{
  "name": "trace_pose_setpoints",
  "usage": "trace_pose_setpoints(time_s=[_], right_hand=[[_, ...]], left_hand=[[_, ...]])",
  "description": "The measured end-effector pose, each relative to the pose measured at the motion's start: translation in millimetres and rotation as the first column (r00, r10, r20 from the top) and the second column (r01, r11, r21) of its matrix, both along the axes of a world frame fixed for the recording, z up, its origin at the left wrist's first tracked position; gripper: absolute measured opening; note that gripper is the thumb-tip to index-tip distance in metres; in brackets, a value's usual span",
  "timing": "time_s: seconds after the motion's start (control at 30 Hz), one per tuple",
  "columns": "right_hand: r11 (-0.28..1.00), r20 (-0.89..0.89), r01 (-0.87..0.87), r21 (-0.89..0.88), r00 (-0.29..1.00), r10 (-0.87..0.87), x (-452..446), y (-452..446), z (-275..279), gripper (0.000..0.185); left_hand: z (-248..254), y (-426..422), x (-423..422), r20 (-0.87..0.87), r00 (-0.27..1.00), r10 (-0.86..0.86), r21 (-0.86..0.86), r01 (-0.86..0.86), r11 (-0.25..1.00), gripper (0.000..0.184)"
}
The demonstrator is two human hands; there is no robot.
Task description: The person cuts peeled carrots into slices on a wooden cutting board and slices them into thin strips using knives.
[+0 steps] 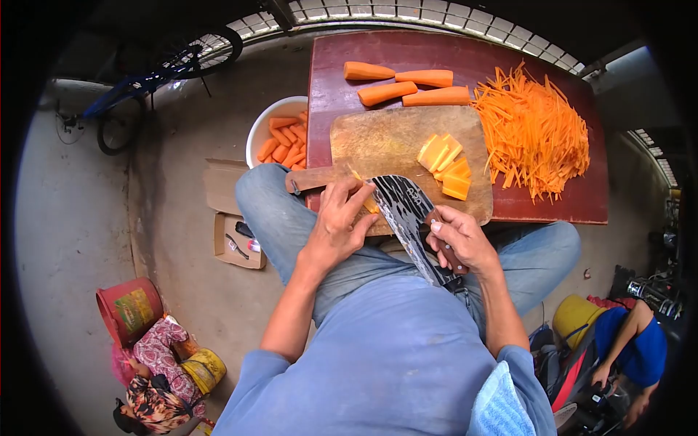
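Note:
My right hand [465,240] is closed around the brown riveted handle of a cleaver [401,218]. Its broad dark blade slants over the near edge of a wooden cutting board [378,142]. Beside the blade's left edge, my left hand [336,221] has its fingers bent over a piece of carrot [371,204], mostly hidden by the fingers. Flat carrot slices [456,176] lie overlapping on the right part of the board. A large heap of carrot strips [534,134] sits right of the board, and several peeled carrot pieces [387,92] lie behind it.
The board rests on a dark red table [560,211]. Left of it stands a white tub [254,138] of carrots. A cardboard box [219,240] with small items is on the floor. Two other people sit nearby, one by a red bucket [109,312], one at lower right.

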State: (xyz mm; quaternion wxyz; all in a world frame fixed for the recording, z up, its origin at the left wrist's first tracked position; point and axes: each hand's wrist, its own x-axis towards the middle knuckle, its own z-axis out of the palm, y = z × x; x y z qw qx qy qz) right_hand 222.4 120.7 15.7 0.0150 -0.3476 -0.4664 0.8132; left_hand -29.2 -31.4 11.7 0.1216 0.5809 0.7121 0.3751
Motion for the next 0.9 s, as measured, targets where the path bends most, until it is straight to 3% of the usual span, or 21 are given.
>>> trace_pose_setpoints(time_s=[0.1,0.23,0.33,0.43,0.53,0.63,0.7,0.9], right_hand=[[0.96,0.135,-0.118,0.253,0.987,0.085,2.4,0.6,15.9,0.026],[0.939,0.136,-0.142,0.314,0.985,0.104,-0.3,1.4,25.8,0.035],[0.943,0.141,-0.168,0.287,0.981,0.132,-0.9,5.2,17.6,0.041],[0.981,0.048,-0.077,0.181,0.996,0.07,-1.7,3.5,12.2,0.04],[0.99,0.08,-0.026,0.138,0.997,0.015,-3.8,2.6,11.1,0.041],[0.967,0.101,-0.083,0.239,0.993,0.06,-1.5,7.9,17.7,0.029],[0.917,0.107,-0.233,0.323,0.972,0.209,7.7,25.7,18.5,0.024],[0.903,0.149,-0.356,0.239,0.933,0.328,6.2,40.4,19.7,0.023]], left_hand=[[-7.5,-6.9,-9.2,0.003,1.0,0.018,-0.007,-0.018,1.0,0.054],[-12.8,-1.8,-11.0,0.013,0.999,0.03,0.052,-0.031,0.998,0.05],[-19.5,3.1,-14.4,0.022,1.0,0.005,0.101,-0.008,0.995,0.046],[-20.7,4.2,-14.9,0.047,0.998,0.035,0.138,-0.041,0.99,0.044],[-21.6,-0.1,-19.2,0.097,0.993,0.066,0.079,-0.074,0.994,0.048],[0.7,-1.3,-17.0,0.108,0.994,0.001,0.041,-0.006,0.999,0.053],[2.4,-3.1,-18.9,0.036,0.998,-0.049,0.013,0.048,0.999,0.056],[-16.0,-2.7,-18.3,-0.027,0.997,-0.075,0.049,0.077,0.996,0.058]])
